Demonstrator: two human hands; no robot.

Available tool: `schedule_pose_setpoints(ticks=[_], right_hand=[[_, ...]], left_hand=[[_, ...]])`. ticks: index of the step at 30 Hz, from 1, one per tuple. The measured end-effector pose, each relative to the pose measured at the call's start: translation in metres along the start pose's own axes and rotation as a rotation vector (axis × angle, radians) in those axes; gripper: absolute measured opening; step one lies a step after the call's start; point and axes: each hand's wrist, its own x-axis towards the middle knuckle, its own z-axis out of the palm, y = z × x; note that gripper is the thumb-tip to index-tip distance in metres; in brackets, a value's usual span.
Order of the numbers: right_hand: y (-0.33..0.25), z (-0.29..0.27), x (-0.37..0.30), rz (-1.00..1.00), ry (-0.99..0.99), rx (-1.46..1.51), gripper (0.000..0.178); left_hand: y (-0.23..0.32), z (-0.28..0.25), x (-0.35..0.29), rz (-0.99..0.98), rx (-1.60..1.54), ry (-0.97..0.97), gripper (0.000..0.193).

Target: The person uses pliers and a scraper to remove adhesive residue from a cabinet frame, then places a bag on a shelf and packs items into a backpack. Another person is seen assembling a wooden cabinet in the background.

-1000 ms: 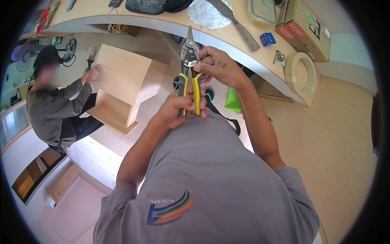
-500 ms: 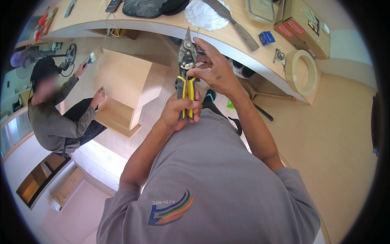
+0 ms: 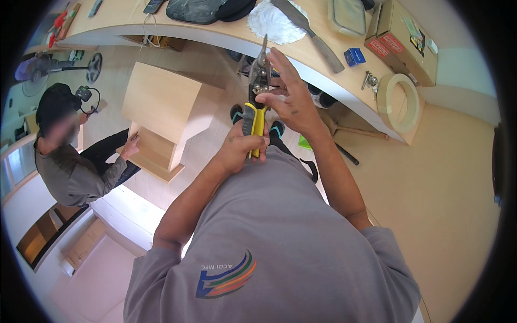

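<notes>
In front of my waist, my left hand (image 3: 241,145) is closed around the yellow and black handles of a pair of aviation snips (image 3: 254,116). Their metal jaws point away from me, blades together, towards the counter. Beside the pivot is my right hand (image 3: 293,99). Its thumb lies against the neck of the snips, while the fingers are stretched out along the far side of the jaws. The right fingertips partly overlap behind the metal, so their contact there is unclear.
On the left, a co-worker (image 3: 75,145) crouches at a pale wooden cabinet (image 3: 161,97). The curved counter (image 3: 215,29) carries a flat blade tool (image 3: 318,40), a white cloth (image 3: 264,24), a blue box (image 3: 354,56), a tape roll (image 3: 383,102) and a cardboard box (image 3: 398,40).
The snips and both my hands have shifted slightly right, and the handles now look closer together. The co-worker's raised hand with the brush has dropped out of sight behind their head-worn gear.
</notes>
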Motion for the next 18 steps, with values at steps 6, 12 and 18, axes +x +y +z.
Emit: schedule_pose_setpoints(ticks=[6, 12, 18], right_hand=[[0.001, -0.008, 0.003, 0.040, -0.117, 0.065, 0.087], [-0.010, 0.003, -0.009, 0.171, -0.056, 0.278, 0.082], [0.000, 0.003, -0.008, -0.032, -0.009, -0.023, 0.080]], left_hand=[[0.013, 0.008, -0.002, 0.004, 0.153, 0.040, 0.035], [0.020, 0.014, -0.003, 0.010, 0.240, 0.088, 0.030], [0.024, 0.022, -0.004, 0.043, 0.415, 0.165, 0.029]])
